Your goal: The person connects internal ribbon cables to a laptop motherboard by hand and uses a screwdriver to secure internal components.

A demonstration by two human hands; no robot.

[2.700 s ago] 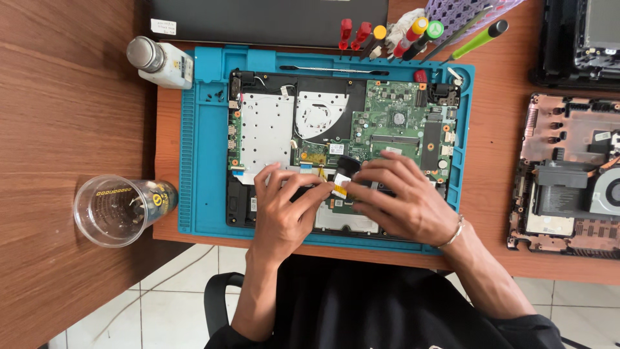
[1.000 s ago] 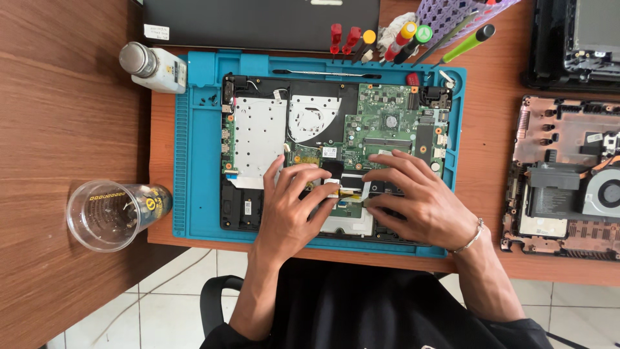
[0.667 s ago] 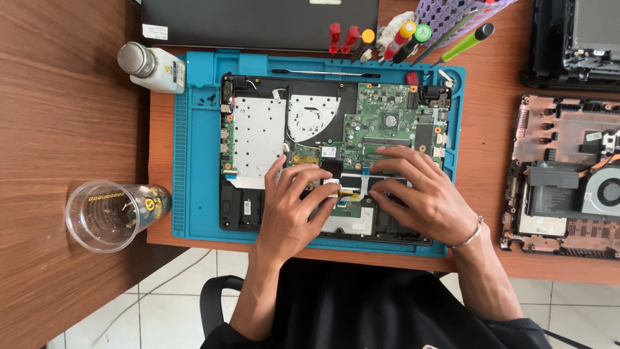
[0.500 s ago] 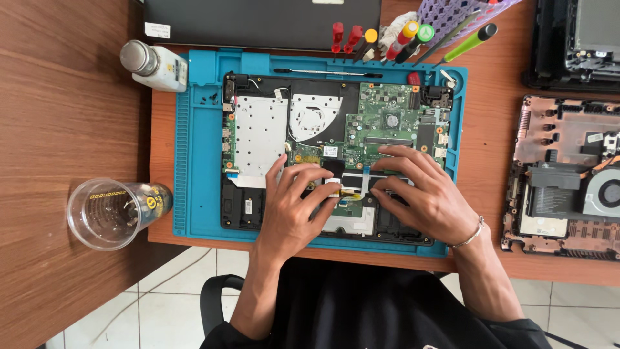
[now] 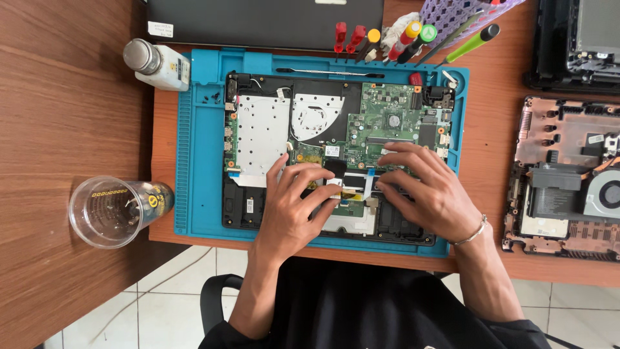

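Note:
An opened laptop base (image 5: 271,136) with a green circuit board (image 5: 387,123) lies on a blue work mat (image 5: 200,161). My left hand (image 5: 290,207) rests on the lower middle of the laptop, its fingertips pinching a small flat ribbon piece with yellow tape (image 5: 345,192). My right hand (image 5: 429,194), with a bracelet on the wrist, lies beside it with spread fingers pressing on the board's lower edge. What lies under the palms is hidden.
A clear plastic cup (image 5: 110,210) stands at the left. A white bottle (image 5: 158,63) sits at the mat's top left corner. Several screwdrivers (image 5: 387,42) lie at the back. Another opened laptop base (image 5: 568,174) lies at the right, a dark laptop (image 5: 265,19) at the back.
Both hands have shifted a little downward and apart on the laptop since the earliest frame; over the last second they barely move, fingers staying on the ribbon piece.

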